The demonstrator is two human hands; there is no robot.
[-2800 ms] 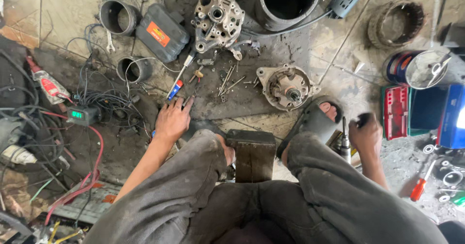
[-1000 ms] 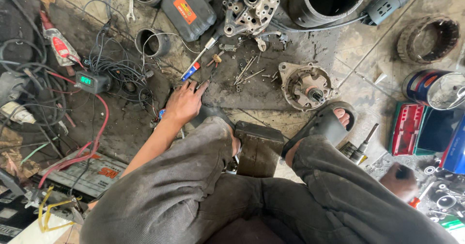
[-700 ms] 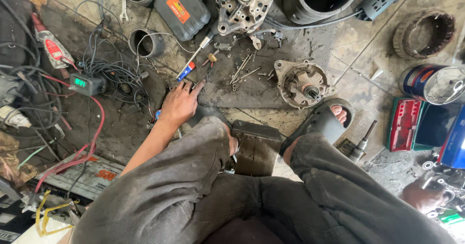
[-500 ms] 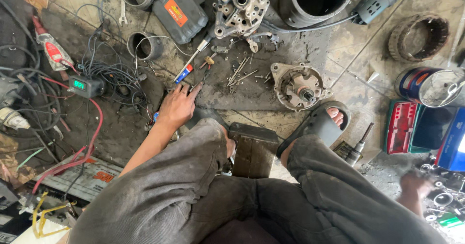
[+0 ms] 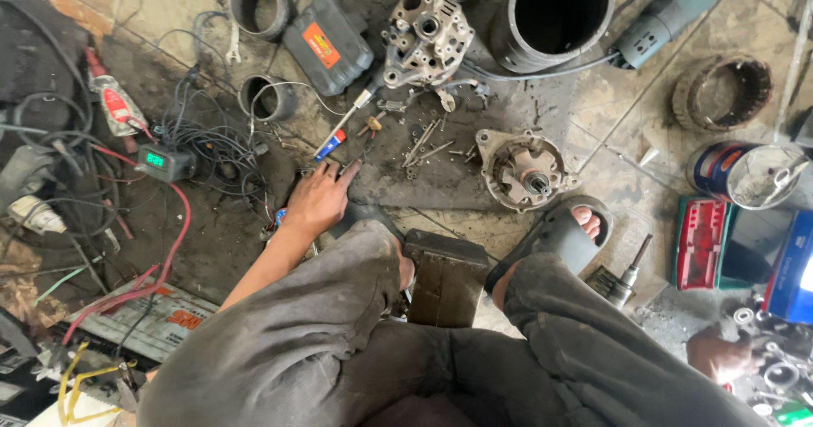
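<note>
Left hand (image 5: 318,200) — flat on the grimy tiled floor (image 5: 169,3), fingers (image 5: 347,173) spread open and gripping nothing, tips at the near-left edge of a dark greasy floor mat (image 5: 449,181). Just beyond them lies a screwdriver with a blue-and-red handle (image 5: 332,143), apart from the hand.

Right hand (image 5: 718,355) — low at the floor's right edge, beside a heap of small metal bearings and parts (image 5: 775,368); whether its fingers are closed on anything cannot be told.

On the mat: a round grey metal alternator housing with a central shaft (image 5: 523,169), loose long bolts and screws (image 5: 428,143), and a pale cast-aluminium end frame (image 5: 426,37) at the far edge.

Around: a wide black metal cylinder (image 5: 559,12); a dark plastic tool case with an orange label (image 5: 326,44); a small green-lit digital meter (image 5: 161,160) amid tangled black and red wires (image 5: 182,215); a red socket case (image 5: 701,242); a dark sandal on the foot (image 5: 555,236) and a brown block seat (image 5: 446,276).

Hazards, as judged: the loose bolts sit unguarded near the spread fingers and sandal — a sweep of either could scatter them into the wires. The greasy mat could let a pressing palm slip. Bare wiring close to the left wrist might snag.
</note>
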